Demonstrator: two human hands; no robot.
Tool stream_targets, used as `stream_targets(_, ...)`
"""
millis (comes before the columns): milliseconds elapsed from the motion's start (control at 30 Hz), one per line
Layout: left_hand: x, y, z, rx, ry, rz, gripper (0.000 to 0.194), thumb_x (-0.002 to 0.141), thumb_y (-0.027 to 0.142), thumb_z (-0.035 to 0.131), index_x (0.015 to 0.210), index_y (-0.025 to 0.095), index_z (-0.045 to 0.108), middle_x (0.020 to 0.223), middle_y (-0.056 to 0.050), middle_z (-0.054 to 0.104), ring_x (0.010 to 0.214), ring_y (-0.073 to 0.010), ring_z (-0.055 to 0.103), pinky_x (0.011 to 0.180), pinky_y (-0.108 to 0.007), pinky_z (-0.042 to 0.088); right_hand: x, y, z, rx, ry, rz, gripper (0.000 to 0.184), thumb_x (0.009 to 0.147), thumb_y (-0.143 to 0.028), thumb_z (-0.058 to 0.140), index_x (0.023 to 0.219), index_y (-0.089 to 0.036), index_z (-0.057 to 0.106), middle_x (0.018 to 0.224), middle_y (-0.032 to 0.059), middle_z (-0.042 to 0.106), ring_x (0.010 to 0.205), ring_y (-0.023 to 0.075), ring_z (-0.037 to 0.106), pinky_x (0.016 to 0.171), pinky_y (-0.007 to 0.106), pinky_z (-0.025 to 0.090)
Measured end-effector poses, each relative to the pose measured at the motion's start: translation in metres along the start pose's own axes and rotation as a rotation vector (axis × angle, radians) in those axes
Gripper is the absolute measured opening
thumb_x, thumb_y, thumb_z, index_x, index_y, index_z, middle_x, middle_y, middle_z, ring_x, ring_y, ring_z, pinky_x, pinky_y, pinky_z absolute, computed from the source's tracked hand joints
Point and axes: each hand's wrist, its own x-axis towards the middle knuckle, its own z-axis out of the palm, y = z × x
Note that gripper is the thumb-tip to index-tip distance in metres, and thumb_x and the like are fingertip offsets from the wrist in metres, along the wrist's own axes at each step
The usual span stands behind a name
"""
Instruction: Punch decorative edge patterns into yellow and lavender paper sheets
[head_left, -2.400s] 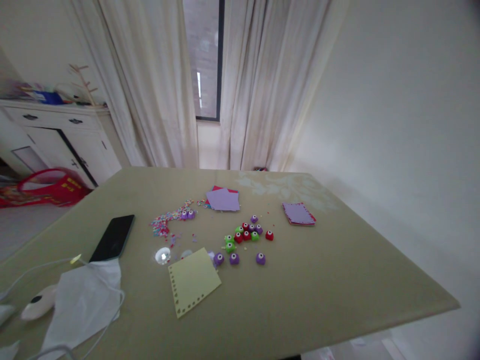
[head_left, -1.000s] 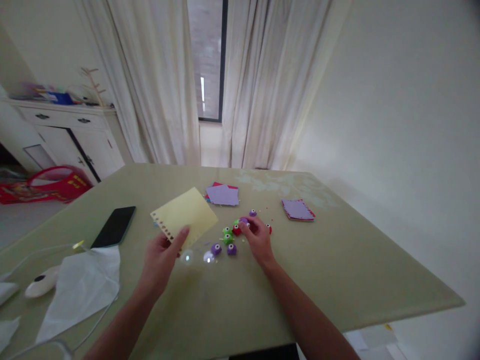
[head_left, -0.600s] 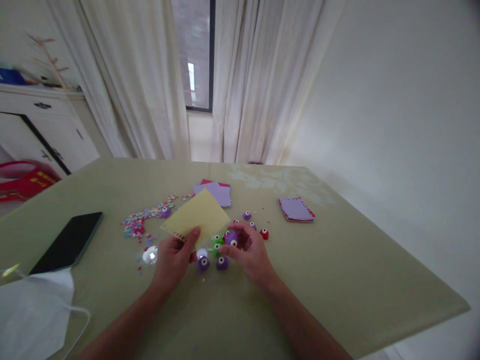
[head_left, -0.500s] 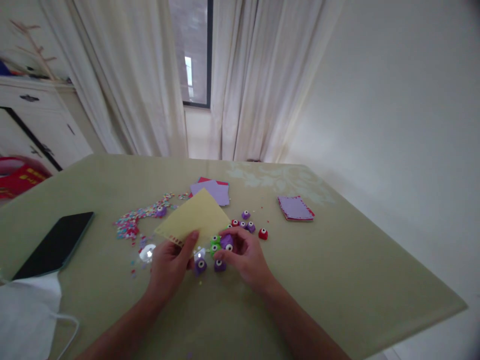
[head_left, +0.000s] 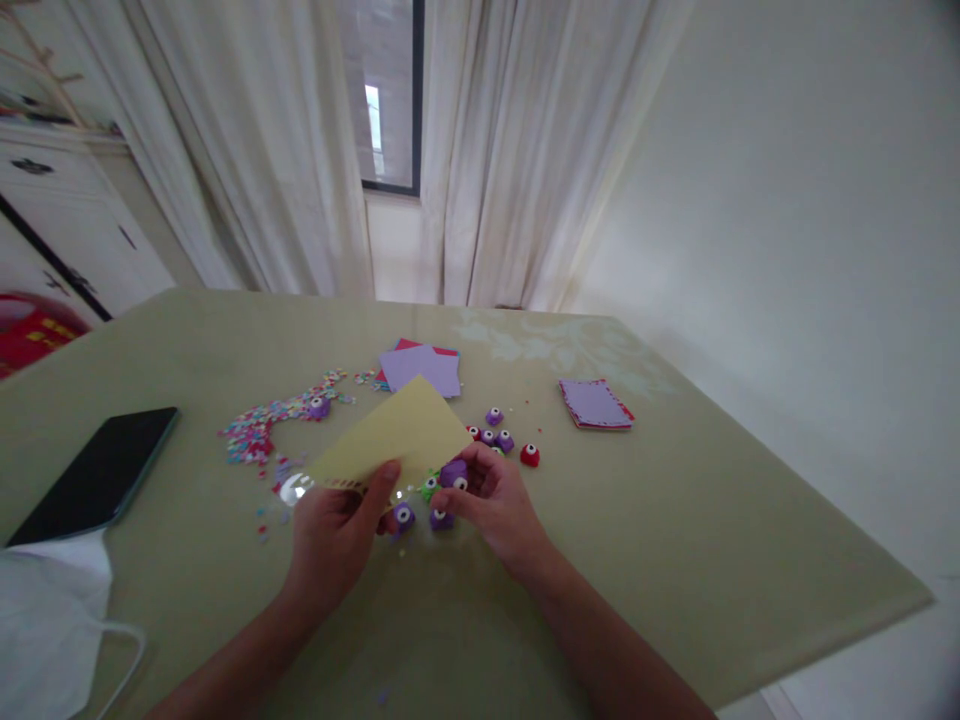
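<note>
My left hand (head_left: 336,540) is closed on a yellow paper square (head_left: 397,435), thumb on top. A row of small cut-outs runs along the paper's lower left edge, by my fingers. My right hand (head_left: 504,512) pinches a small purple paper punch (head_left: 453,472) with an eye on its front, close to the paper's right corner. Whether the punch touches the paper I cannot tell. Beneath and around my hands lie more eyed punches, among them a green punch (head_left: 430,488), a purple punch (head_left: 403,517) and a red punch (head_left: 530,455).
Colourful punched paper bits (head_left: 259,430) are scattered at left. Behind the yellow paper lie purple and red paper squares (head_left: 439,370); a stack with decorated edges (head_left: 595,405) sits at right. A dark phone (head_left: 97,475) and a white face mask (head_left: 49,630) occupy the left side.
The view has tilted slightly downward, shifting the scene. The paper and the purple punch stay in my hands, with the punch held near the paper's right corner.
</note>
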Motion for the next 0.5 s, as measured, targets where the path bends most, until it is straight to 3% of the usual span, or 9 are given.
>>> stream_targets(200,-0.0038,-0.0025,0.002,-0.003,0.011,0.048,0.052,0.091,0.05,0.066,0.048,0.023,0.07,0.045,-0.002,0.067,0.041,-0.0173,0.064,0.043,-0.024,0.05,-0.004,-0.004,0.0034,0.051,-0.039,0.026,0.049,0.054,-0.034,0.103,0.091,-0.023,0.073,0.085,0.0003,0.073,0.076,0.0179,0.066,0.069,0.03,0.054)
stream_targets(500,-0.0005,0.0063,-0.001,-0.011,0.015,0.052,0.048,0.092,0.048,0.064,0.051,0.023,0.07,0.045,-0.001,0.066,0.041,-0.0172,0.063,0.041,-0.024,0.05,-0.0059,-0.0041,0.0058,0.049,-0.036,0.005,0.049,0.052,-0.031,0.104,0.083,-0.022,0.068,0.074,-0.0037,0.065,0.069,0.0147,0.059,0.061,0.026,0.05)
